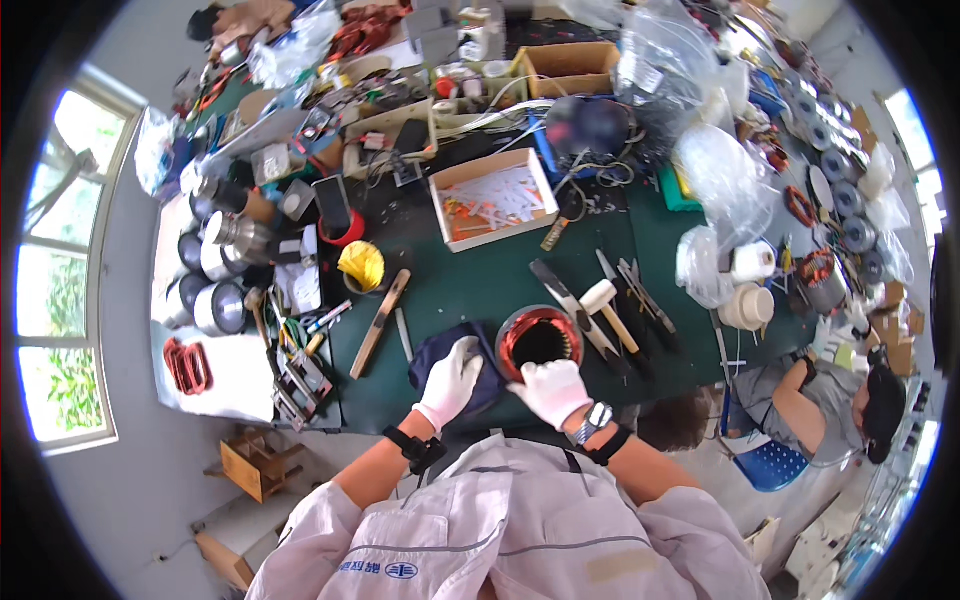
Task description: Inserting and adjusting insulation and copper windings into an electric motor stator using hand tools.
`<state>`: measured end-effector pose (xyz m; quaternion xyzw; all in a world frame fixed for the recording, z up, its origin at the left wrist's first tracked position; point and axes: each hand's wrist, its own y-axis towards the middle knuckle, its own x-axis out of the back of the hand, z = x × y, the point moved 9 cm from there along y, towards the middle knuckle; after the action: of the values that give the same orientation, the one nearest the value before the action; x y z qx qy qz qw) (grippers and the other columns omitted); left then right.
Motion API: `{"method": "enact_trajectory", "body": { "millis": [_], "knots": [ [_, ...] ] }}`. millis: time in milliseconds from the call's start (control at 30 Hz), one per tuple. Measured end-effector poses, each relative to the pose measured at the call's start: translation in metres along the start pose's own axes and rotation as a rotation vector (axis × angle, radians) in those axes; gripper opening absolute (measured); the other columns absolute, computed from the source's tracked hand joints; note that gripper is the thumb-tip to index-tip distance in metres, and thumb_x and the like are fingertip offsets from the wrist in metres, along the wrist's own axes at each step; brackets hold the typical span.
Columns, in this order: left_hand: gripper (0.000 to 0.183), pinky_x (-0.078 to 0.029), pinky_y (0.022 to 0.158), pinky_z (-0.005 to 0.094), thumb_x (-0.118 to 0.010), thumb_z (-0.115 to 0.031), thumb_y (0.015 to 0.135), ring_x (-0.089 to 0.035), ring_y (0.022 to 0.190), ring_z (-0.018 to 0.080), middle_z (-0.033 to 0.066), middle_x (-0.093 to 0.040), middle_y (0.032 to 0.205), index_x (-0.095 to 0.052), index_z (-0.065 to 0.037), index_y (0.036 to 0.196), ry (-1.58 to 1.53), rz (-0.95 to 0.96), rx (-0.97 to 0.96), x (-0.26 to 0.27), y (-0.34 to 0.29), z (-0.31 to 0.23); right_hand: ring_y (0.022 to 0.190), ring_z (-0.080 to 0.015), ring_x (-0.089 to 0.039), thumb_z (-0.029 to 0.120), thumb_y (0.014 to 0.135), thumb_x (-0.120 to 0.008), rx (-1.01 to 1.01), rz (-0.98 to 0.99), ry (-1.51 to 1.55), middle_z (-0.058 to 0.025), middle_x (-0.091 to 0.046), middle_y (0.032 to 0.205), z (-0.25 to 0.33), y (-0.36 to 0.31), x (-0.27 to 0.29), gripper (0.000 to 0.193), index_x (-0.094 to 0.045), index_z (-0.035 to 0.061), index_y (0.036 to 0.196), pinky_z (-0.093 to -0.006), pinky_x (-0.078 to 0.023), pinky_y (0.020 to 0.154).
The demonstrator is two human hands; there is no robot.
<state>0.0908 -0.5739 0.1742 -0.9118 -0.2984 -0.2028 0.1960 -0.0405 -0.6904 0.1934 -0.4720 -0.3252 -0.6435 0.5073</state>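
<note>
Stator (540,340) wound with copper-red wire sits near the front edge of the green bench (455,285), its round mouth facing up towards the camera and its long axis, through the dark bore, roughly upright (any slight lean is hard to judge). The gloved right hand (552,390) lies against its near rim, fingers curled; whether they grip it, I cannot tell. The gloved left hand (452,382) rests on a dark blue cloth bundle (430,362) just beside the stator, fingers close together, any pinch hidden. A long dark flat tool (556,285) and a white-headed mallet (612,316) slant close by, crowding the stator's right side. Left of the cloth lies a wooden strip (380,325); farther back stands an open box (495,237) of paper slips.
</note>
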Motion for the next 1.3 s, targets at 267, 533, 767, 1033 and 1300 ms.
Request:
{"method": "enact_trajectory", "body": {
  "millis": [267, 533, 767, 1033, 1300],
  "knots": [
    [0.059, -0.058, 0.070, 0.0482, -0.071, -0.046, 0.095, -0.073, 0.077, 0.0424, 0.0232, -0.072, 0.081, -0.055, 0.003, 0.124, 0.624, 0.387, 0.020, -0.041, 0.040, -0.079, 0.075, -0.0297, -0.066, 0.029, 0.089, -0.074, -0.159, -0.278, 0.071, -0.0084, -0.062, 0.079, -0.017, -0.030, 0.094, 0.026, -0.060, 0.0082, 0.097, -0.0455, -0.053, 0.064],
    [0.035, -0.057, 0.064, 0.0529, -0.062, -0.024, 0.097, -0.071, 0.068, 0.0436, 0.0240, -0.069, 0.071, -0.052, 0.003, 0.115, 0.560, 0.270, -0.126, -0.061, 0.047, -0.061, 0.074, -0.0420, -0.073, 0.029, 0.097, -0.062, -0.578, 0.129, 0.127, -0.0229, -0.072, 0.075, -0.087, -0.031, 0.013, 0.041, -0.048, -0.0032, 0.118, -0.0525, -0.058, 0.069],
    [0.033, -0.054, 0.057, 0.0516, -0.069, -0.021, 0.092, -0.069, 0.062, 0.0424, 0.0216, -0.066, 0.067, -0.053, -0.001, 0.113, 0.380, 0.223, -0.220, -0.043, -0.009, -0.050, 0.072, -0.0477, -0.070, 0.026, 0.093, -0.067, -0.661, 0.040, 0.260, -0.0269, -0.068, 0.072, -0.041, -0.079, 0.019, 0.038, -0.050, -0.0009, 0.115, -0.0551, -0.056, 0.066],
    [0.028, -0.056, 0.063, 0.0506, -0.071, -0.022, 0.088, -0.070, 0.066, 0.0422, 0.0211, -0.067, 0.069, -0.058, -0.003, 0.106, 0.279, 0.125, -0.066, 0.040, -0.039, -0.045, 0.068, -0.0442, -0.070, 0.026, 0.092, -0.068, -0.502, 0.111, 0.299, -0.0226, -0.067, 0.069, 0.026, -0.040, 0.054, 0.035, -0.053, -0.0009, 0.108, -0.0528, -0.056, 0.065],
    [0.029, -0.055, 0.061, 0.0510, -0.068, -0.020, 0.090, -0.069, 0.069, 0.0438, 0.0210, -0.068, 0.072, -0.054, -0.005, 0.110, 0.379, -0.060, -0.038, 0.106, -0.029, -0.008, 0.073, -0.0458, -0.072, 0.026, 0.093, -0.067, -0.401, 0.135, 0.292, -0.0245, -0.070, 0.073, 0.058, 0.038, 0.006, 0.036, -0.049, 0.0002, 0.111, -0.0548, -0.058, 0.068]
  ]
}}
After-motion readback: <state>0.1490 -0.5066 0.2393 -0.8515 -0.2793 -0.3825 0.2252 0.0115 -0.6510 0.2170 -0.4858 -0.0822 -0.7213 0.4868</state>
